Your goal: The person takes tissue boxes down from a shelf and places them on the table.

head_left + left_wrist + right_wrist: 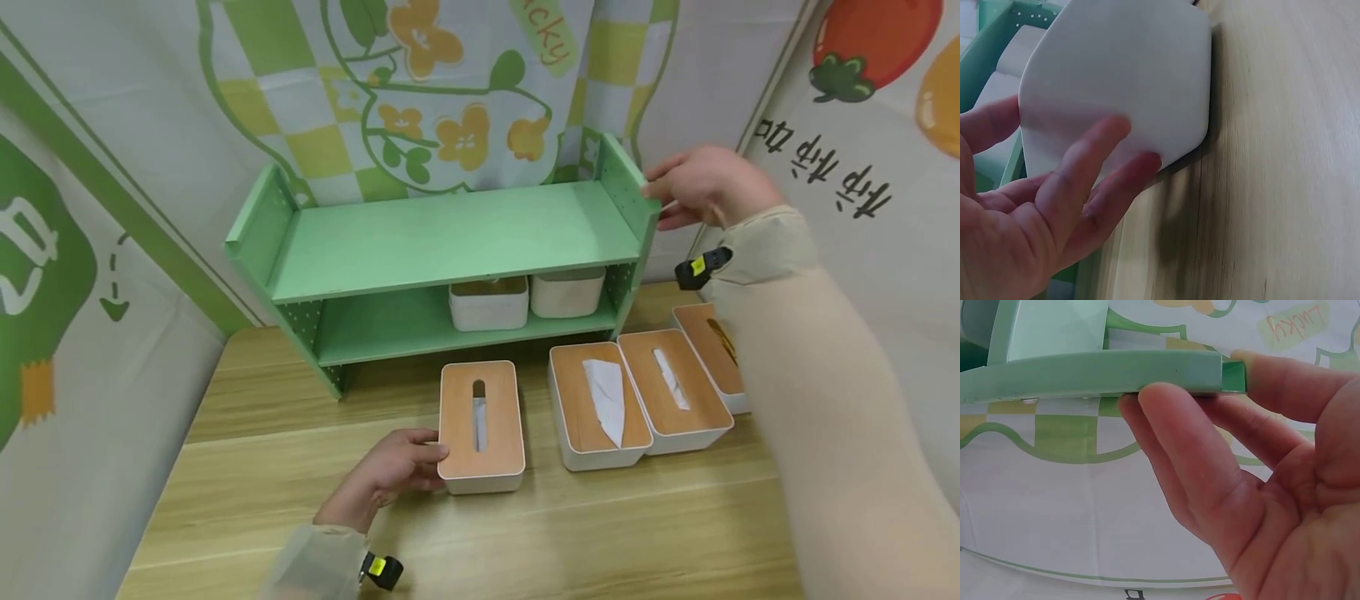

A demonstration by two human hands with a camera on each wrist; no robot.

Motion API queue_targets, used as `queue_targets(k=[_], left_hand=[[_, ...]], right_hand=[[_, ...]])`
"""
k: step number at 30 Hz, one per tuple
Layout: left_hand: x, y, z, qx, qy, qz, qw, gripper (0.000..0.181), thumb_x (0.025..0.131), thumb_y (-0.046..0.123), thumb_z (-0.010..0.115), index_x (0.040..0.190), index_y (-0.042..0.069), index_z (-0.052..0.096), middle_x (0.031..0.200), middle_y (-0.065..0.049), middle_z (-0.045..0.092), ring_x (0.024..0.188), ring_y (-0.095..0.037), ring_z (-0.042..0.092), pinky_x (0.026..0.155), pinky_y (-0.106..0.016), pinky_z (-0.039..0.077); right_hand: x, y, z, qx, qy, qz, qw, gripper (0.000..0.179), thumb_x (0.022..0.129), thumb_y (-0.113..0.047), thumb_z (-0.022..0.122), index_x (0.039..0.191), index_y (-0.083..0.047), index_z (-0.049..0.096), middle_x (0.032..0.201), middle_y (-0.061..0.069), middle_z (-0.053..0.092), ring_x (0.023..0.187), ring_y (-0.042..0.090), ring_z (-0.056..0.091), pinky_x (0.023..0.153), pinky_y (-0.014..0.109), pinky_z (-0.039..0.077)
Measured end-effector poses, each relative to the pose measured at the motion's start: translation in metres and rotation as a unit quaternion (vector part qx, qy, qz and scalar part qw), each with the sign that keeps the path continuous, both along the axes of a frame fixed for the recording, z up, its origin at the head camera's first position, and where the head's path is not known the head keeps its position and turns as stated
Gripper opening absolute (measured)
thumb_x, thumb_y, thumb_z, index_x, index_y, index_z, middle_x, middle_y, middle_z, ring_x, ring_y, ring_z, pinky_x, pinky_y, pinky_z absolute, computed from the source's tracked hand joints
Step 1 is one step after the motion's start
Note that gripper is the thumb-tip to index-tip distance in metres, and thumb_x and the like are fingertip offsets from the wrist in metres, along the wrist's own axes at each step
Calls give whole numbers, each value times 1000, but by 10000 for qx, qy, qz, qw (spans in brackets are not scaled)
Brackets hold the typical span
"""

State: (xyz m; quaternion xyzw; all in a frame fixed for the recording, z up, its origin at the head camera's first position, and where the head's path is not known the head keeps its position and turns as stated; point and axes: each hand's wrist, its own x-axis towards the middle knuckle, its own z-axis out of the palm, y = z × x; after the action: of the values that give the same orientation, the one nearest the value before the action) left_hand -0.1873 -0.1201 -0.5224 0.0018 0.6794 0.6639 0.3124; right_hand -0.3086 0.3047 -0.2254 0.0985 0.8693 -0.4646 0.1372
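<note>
On the left side of a white tissue box [480,417] with a wood-look lid, my left hand [397,465] rests its fingers; the thumb is at the lid's rim. In the left wrist view the fingertips lie against the white side wall [1129,69]. Folded white tissue shows down in the lid's slot. My right hand [708,185] holds the right end panel of a green two-tier shelf [457,237] near its top front corner. In the right wrist view the thumb lies on the green panel's [1122,374] end and the fingers along its outer face.
Right of the box stand a tissue box with tissue sticking out [566,400], another beside it [652,354], and a third [693,321] partly behind my right arm. Two white bins [489,312] sit on the lower shelf. Printed cloth [450,108] hangs behind the wooden table [247,467].
</note>
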Motion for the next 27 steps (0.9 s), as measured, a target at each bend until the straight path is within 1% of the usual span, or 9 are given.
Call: queue_targets(k=[7, 14, 21, 27], left_hand=[[-2, 16, 1, -153, 15, 3, 9999, 57, 96, 9, 65, 141, -16, 40, 112, -27, 67, 94, -34, 69, 78, -49, 57], [-6, 31, 0, -392, 62, 1, 9992, 59, 95, 13, 68, 141, -14, 42, 109, -23, 69, 90, -31, 70, 76, -46, 58], [-8, 38, -2, -339, -12, 38, 9994, 60, 95, 14, 69, 141, -12, 42, 109, -22, 69, 91, -31, 70, 77, -47, 57], [-8, 41, -4, -208, -26, 78, 9997, 60, 94, 14, 69, 140, -13, 42, 109, -23, 68, 91, -31, 70, 77, -46, 57]], right_hand=[[1, 2, 0, 30, 6, -54, 10000, 63, 105, -24, 55, 158, -7, 26, 140, 17, 44, 107, 24, 61, 90, 35, 53], [2, 0, -2, -87, 22, -178, 9998, 62, 104, -23, 55, 157, -8, 28, 138, 16, 45, 107, 23, 62, 90, 36, 53], [3, 0, -4, -99, 80, -192, 9997, 62, 104, -24, 55, 157, -8, 27, 140, 16, 45, 110, 24, 61, 90, 36, 53], [3, -1, -4, -95, 117, -207, 9997, 62, 104, -25, 55, 157, -8, 28, 140, 15, 44, 112, 25, 60, 90, 35, 53]])
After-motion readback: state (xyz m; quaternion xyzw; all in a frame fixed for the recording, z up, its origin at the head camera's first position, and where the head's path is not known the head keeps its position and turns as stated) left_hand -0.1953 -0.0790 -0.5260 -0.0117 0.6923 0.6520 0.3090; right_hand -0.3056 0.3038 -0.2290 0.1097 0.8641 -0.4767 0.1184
